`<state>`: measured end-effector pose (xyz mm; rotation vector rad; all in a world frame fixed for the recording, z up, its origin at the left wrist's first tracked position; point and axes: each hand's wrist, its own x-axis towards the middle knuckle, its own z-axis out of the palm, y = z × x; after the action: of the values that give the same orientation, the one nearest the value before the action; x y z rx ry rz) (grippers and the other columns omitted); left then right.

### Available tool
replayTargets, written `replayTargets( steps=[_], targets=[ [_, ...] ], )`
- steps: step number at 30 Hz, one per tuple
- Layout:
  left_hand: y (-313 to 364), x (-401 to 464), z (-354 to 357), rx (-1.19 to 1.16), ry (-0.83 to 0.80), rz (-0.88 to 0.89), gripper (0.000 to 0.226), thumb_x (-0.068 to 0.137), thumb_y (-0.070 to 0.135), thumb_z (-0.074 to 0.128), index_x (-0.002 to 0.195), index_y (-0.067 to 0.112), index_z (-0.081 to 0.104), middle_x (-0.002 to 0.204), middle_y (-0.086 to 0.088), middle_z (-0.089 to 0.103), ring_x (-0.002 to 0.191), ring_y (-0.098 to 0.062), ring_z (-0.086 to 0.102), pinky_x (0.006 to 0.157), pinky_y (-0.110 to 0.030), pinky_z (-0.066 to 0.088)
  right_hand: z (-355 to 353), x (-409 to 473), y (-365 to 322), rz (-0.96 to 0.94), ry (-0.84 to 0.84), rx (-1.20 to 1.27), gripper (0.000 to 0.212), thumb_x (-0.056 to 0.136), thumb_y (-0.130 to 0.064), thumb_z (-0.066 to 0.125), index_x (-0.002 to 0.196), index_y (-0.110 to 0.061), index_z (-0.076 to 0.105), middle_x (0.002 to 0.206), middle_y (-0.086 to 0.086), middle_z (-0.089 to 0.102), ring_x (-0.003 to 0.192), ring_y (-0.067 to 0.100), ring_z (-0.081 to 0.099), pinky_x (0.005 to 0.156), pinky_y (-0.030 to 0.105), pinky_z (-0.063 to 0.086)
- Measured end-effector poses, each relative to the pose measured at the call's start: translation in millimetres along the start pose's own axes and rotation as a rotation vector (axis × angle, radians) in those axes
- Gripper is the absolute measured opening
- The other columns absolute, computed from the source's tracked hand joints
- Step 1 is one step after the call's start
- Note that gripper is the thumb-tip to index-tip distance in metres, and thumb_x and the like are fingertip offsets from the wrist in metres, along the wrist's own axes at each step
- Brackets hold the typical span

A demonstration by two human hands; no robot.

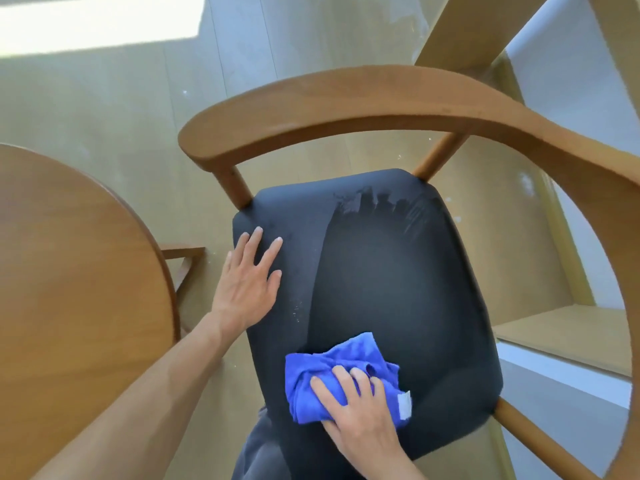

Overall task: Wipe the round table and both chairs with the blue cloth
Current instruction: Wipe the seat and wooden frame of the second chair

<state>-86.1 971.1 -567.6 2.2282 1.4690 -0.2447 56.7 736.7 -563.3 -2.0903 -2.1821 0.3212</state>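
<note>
I record the right hand (363, 407) lying on the crumpled blue microfibre cloth (341, 375), fingers spread over it and curled slightly into its folds, pressing it down on the near part of the black padded seat (398, 289). A white label (404, 405) shows at the cloth's right edge. The left hand (247, 278) rests flat on the seat's left side, fingers straight and apart, holding nothing. A darker, damp-looking band runs up the seat from the cloth toward the back. The seat belongs to the wooden chair with a curved backrest rail (346, 102). I note the round wooden desk (79, 271) just beside the chair, on the left. Pale wooden floor (121, 109) lies beneath.
</note>
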Motion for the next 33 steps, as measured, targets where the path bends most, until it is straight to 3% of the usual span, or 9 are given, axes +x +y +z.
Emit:
replayTargets(
  steps=[6,9,13,19,23,25,27,30,33],
  targets=[
    [-11.6,-59.1,22.5,-0.136,0.031,-0.26,0.057,0.099,0.029,0.036,0.152,0.023,0.016,0.16,-0.008,0.005,0.147,-0.027,0.003,0.118,-0.042,0.016,-1.1,12.6,37.7,-0.408,-0.075,-0.123,0.041,0.083,-0.046,0.062,0.12,-0.029,0.066,0.136,0.007,0.058,0.123,0.031,0.056,0.097,0.055,0.042],
    [-5.6,-86.5,39.2,-0.234,0.025,-0.387,0.056,0.1,0.028,0.033,0.152,0.024,0.013,0.16,-0.005,0.003,0.147,-0.025,0.003,0.117,-0.038,0.013,10.5,7.1,39.2,-0.483,-0.059,-0.12,0.046,0.083,-0.037,0.064,0.126,-0.025,0.058,0.137,0.009,0.057,0.123,0.03,0.056,0.099,0.055,0.037],
    [8.9,-120.4,62.6,-0.451,-0.004,-0.584,0.054,0.101,0.026,0.03,0.152,0.023,0.012,0.16,0.0,0.003,0.147,-0.021,0.004,0.118,-0.035,0.011,14.3,24.0,52.1,-0.636,-0.083,-0.142,0.062,0.07,-0.022,0.076,0.127,-0.026,0.052,0.135,0.007,0.059,0.118,0.028,0.06,0.093,0.052,0.046],
    [20.2,-150.2,90.6,-0.754,-0.101,-0.66,0.047,0.101,0.026,0.029,0.147,0.019,0.027,0.15,0.005,0.031,0.14,-0.016,0.025,0.114,-0.032,0.023,11.4,105.7,47.8,-0.394,0.164,-0.106,0.053,0.074,-0.01,0.065,0.125,-0.022,0.058,0.131,0.008,0.06,0.107,0.033,0.062,0.08,0.044,0.047],
    [13.3,-151.3,101.0,-0.82,-0.141,-0.637,0.023,0.098,0.027,0.029,0.108,0.028,0.05,0.114,0.008,0.052,0.111,-0.019,0.046,0.098,-0.045,0.04,-1.0,222.3,45.2,0.109,0.189,-0.09,0.052,0.091,-0.027,0.057,0.142,-0.02,0.046,0.145,0.007,0.045,0.116,0.036,0.049,0.081,0.046,0.044],
    [5.8,-151.5,104.0,-0.873,-0.168,-0.619,0.024,0.097,0.031,0.031,0.108,0.032,0.052,0.115,0.009,0.053,0.113,-0.017,0.045,0.098,-0.045,0.04,-0.7,258.9,46.4,0.3,0.128,0.003,0.056,0.095,-0.03,0.053,0.148,-0.022,0.035,0.147,0.007,0.038,0.112,0.039,0.044,0.082,0.048,0.043],
    [-3.1,-151.2,108.0,-0.869,-0.226,-0.605,0.031,0.097,0.037,0.032,0.123,0.033,0.05,0.132,0.009,0.048,0.125,-0.015,0.039,0.106,-0.044,0.035,-0.4,263.7,39.7,0.306,0.13,-0.032,0.055,0.095,-0.029,0.051,0.148,-0.02,0.035,0.144,0.008,0.04,0.103,0.038,0.045,0.08,0.047,0.045],
    [-13.7,-151.7,110.0,-0.864,-0.301,-0.617,0.044,0.097,0.043,0.035,0.139,0.032,0.04,0.144,0.009,0.038,0.136,-0.013,0.029,0.11,-0.036,0.028,2.5,236.8,13.1,0.148,0.128,-0.046,0.05,0.092,-0.021,0.056,0.14,-0.012,0.048,0.131,0.015,0.052,0.088,0.037,0.049,0.072,0.045,0.048],
    [-17.6,-150.3,108.6,-1.043,-0.292,-0.657,0.036,0.097,0.041,0.034,0.129,0.046,0.048,0.133,0.018,0.047,0.126,-0.007,0.038,0.101,-0.028,0.031,11.5,191.5,-19.1,-0.029,0.172,-0.031,0.046,0.081,-0.013,0.065,0.126,-0.011,0.062,0.116,0.015,0.063,0.073,0.033,0.052,0.065,0.04,0.05]
  ],
)
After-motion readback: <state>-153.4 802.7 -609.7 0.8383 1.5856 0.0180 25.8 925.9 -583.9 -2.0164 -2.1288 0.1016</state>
